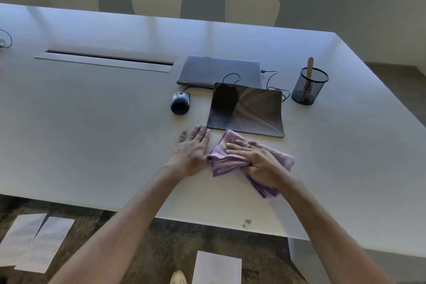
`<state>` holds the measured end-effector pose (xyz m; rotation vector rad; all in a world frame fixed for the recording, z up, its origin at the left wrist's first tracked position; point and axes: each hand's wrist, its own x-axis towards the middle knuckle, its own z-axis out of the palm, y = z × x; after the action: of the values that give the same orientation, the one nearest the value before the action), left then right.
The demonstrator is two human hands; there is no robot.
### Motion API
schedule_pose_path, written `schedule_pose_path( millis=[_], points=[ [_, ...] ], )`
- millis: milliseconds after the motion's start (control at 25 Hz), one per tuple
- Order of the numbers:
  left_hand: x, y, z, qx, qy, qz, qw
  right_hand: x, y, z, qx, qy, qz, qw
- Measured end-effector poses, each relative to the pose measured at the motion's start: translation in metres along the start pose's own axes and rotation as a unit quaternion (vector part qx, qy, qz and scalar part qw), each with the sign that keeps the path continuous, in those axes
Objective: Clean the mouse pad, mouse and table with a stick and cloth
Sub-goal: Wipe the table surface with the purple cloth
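Note:
A purple cloth [227,160] lies crumpled on the white table [92,127], just in front of the dark mouse pad [247,109]. My right hand [255,161] presses down on the cloth and grips it. Beside the cloth, on its left, my left hand [193,147] rests flat on the table with fingers apart, holding nothing. The black wired mouse [180,102] sits to the left of the pad. A wooden stick [309,71] stands upright in a black mesh cup [309,87] to the right of the pad.
A shut grey laptop [220,71] lies behind the pad, with a black cable trailing around it. A cable slot [106,60] runs along the table's middle. Brown crumbs [246,222] lie near the front edge. Three chairs stand behind the table, and paper sheets lie on the floor.

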<state>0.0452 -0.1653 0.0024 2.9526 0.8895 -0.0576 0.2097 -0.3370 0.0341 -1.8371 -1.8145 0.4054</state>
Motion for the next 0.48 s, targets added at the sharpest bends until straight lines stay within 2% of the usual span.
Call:
schedule_pose_path(
  millis=[320, 480],
  points=[
    [0.003, 0.001, 0.006, -0.03, 0.018, -0.011, 0.999, -0.047, -0.03, 0.019, 0.02, -0.119, -0.103, 0.987],
    [0.003, 0.0, 0.006, -0.032, 0.02, -0.012, 0.999, -0.069, -0.048, 0.022, 0.023, -0.139, -0.127, 0.982]
  ],
)
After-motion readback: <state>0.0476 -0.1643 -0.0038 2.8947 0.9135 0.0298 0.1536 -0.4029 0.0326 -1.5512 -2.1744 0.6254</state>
